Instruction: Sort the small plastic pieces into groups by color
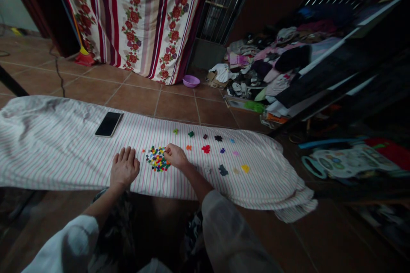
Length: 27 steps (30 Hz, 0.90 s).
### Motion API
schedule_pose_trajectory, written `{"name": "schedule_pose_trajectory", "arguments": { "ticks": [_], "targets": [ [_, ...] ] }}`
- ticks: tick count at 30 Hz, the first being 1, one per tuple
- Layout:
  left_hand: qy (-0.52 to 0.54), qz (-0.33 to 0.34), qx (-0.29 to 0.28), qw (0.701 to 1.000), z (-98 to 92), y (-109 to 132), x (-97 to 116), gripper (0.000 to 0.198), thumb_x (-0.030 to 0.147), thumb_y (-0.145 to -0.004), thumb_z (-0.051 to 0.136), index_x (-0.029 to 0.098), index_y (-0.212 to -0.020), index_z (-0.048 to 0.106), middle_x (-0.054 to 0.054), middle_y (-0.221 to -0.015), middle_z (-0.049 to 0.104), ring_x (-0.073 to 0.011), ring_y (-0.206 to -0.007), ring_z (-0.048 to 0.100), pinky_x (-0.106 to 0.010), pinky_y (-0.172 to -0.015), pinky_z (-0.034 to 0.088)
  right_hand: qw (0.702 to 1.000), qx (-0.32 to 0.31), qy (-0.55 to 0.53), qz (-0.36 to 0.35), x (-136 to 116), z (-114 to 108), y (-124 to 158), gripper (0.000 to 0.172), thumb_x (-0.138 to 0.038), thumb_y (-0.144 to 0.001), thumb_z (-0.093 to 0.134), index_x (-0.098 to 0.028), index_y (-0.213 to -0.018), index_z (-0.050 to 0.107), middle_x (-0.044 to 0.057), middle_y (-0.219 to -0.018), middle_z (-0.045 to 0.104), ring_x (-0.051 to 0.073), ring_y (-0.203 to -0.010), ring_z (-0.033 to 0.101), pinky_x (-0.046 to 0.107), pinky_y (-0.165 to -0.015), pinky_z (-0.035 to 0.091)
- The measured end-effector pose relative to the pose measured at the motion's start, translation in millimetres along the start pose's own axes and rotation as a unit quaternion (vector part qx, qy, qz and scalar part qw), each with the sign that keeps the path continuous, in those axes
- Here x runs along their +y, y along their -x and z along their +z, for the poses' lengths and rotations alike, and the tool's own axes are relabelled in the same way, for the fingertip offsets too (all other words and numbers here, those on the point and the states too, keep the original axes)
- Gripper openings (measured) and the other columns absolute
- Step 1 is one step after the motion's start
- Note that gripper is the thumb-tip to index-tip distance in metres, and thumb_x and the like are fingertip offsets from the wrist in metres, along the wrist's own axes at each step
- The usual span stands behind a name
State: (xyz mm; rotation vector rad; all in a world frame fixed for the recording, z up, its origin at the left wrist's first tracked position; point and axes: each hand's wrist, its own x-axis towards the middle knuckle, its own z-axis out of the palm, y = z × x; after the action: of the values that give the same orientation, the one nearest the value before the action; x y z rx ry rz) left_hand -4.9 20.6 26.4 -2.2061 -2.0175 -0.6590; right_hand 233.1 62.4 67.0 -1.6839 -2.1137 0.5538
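A mixed pile of small coloured pieces point(157, 160) lies on a striped cloth point(150, 130). My right hand point(176, 156) is at the pile's right edge, fingers pinched together; what they hold, if anything, is too small to make out. Flat on the cloth left of the pile rests my left hand point(124, 167), its fingers stretched out. One orange piece point(143, 151) sits between that hand and the pile. Right of my right hand are small single-colour groups, among them red pieces point(206, 149), black pieces point(218, 138), dark grey pieces point(223, 170) and yellow pieces point(245, 168).
A phone point(109, 124) lies on the cloth's left part. Beyond stand a flowered curtain point(131, 21) and a purple basin point(191, 81) on the tiled floor point(176, 104). Heaped clothes point(272, 66) fill the back right.
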Motion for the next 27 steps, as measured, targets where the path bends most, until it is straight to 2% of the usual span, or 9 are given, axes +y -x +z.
{"name": "schedule_pose_trajectory", "arguments": {
  "ticks": [5, 10, 17, 21, 27],
  "targets": [
    [0.004, 0.002, 0.003, 1.0, 2.1, 0.7, -1.2, 0.053, 0.032, -0.091, 0.037, 0.008, -0.132, 0.061, -0.021, -0.145, 0.056, -0.0356, -0.142, 0.044, -0.053, -0.118, 0.03, 0.996, 0.036, -0.078, 0.029, 9.8, 2.3, -0.1, 0.009, -0.015, -0.079, 0.064, -0.022, -0.083, 0.062, -0.004, -0.076, 0.067, 0.013, -0.071, 0.062, 0.022, -0.066, 0.045],
    [0.011, -0.001, 0.011, 1.0, 3.0, 0.6, -2.0, 0.051, 0.032, -0.09, 0.039, 0.012, -0.132, 0.061, -0.018, -0.144, 0.058, -0.0344, -0.141, 0.046, -0.053, -0.117, 0.031, 0.99, 0.091, -0.105, 0.03, 30.8, -5.9, -1.8, 0.012, -0.013, -0.076, 0.061, -0.023, -0.083, 0.061, -0.003, -0.079, 0.067, 0.013, -0.074, 0.063, 0.023, -0.071, 0.049],
    [-0.005, 0.007, 0.007, 1.0, 2.0, 0.7, -1.7, 0.051, 0.032, -0.09, 0.038, 0.01, -0.131, 0.061, -0.02, -0.142, 0.058, -0.0348, -0.14, 0.046, -0.053, -0.117, 0.031, 0.982, 0.156, -0.081, 0.074, 80.2, -43.7, -6.3, 0.02, -0.013, -0.074, 0.055, -0.022, -0.087, 0.067, 0.0, -0.083, 0.069, 0.015, -0.077, 0.065, 0.028, -0.079, 0.053],
    [-0.001, 0.009, 0.006, 1.0, 3.1, 0.7, -2.8, 0.051, 0.031, -0.09, 0.039, 0.013, -0.131, 0.061, -0.018, -0.141, 0.06, -0.034, -0.139, 0.047, -0.053, -0.116, 0.033, 0.971, 0.193, -0.063, 0.128, 113.0, -68.5, -9.6, 0.024, -0.014, -0.072, 0.051, -0.022, -0.085, 0.069, 0.002, -0.086, 0.072, 0.017, -0.082, 0.069, 0.03, -0.082, 0.055],
    [-0.008, 0.009, 0.011, 1.0, 5.0, 0.7, -3.8, 0.051, 0.032, -0.089, 0.039, 0.015, -0.132, 0.061, -0.017, -0.141, 0.06, -0.0332, -0.14, 0.047, -0.052, -0.116, 0.033, 0.951, 0.251, -0.031, 0.179, 159.7, -92.6, -14.3, 0.023, -0.01, -0.069, 0.05, -0.023, -0.076, 0.068, 0.002, -0.076, 0.073, 0.019, -0.079, 0.072, 0.034, -0.083, 0.059]
  ]
}}
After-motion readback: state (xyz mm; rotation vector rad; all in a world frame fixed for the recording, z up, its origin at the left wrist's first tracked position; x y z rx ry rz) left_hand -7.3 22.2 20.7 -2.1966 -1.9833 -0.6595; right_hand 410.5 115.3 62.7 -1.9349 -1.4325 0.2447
